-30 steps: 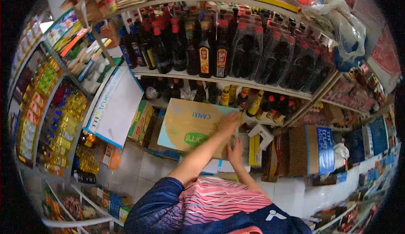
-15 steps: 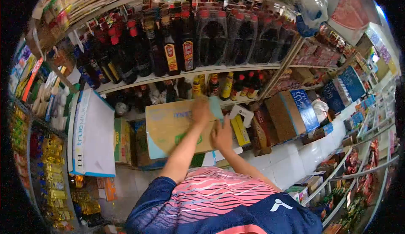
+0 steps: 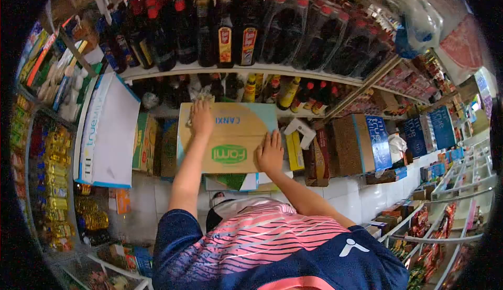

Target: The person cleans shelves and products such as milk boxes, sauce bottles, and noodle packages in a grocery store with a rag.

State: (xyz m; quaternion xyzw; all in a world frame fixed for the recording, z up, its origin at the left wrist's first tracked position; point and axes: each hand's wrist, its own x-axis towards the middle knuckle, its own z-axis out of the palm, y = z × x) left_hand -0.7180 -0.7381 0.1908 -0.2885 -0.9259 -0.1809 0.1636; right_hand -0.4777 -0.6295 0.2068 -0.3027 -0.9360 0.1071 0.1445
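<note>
A cardboard carton (image 3: pixel 236 154), tan with pale blue corners and printed "CANXI" and "Fami", lies in front of me with its lettering upside down. My left hand (image 3: pixel 201 120) rests near the carton's far left edge, fingers stretched forward over a crumpled pale cloth (image 3: pixel 206 99). Part of the cloth is hidden beneath that hand. On the carton's right edge, my right hand (image 3: pixel 271 153) lies flat with its fingers spread, holding nothing.
Dark bottles with red caps (image 3: pixel 181 33) line the shelf (image 3: pixel 293 73) ahead. A white "true MILK" carton (image 3: pixel 111 138) stands at left. To the right are a yellow box (image 3: pixel 295 151) and a brown and blue milk carton (image 3: pixel 352 142). Packed racks flank both sides.
My left hand has swept left across the carton to its far left edge. My right hand stays at the right edge, its fingers now flatter. The view has shifted slightly.
</note>
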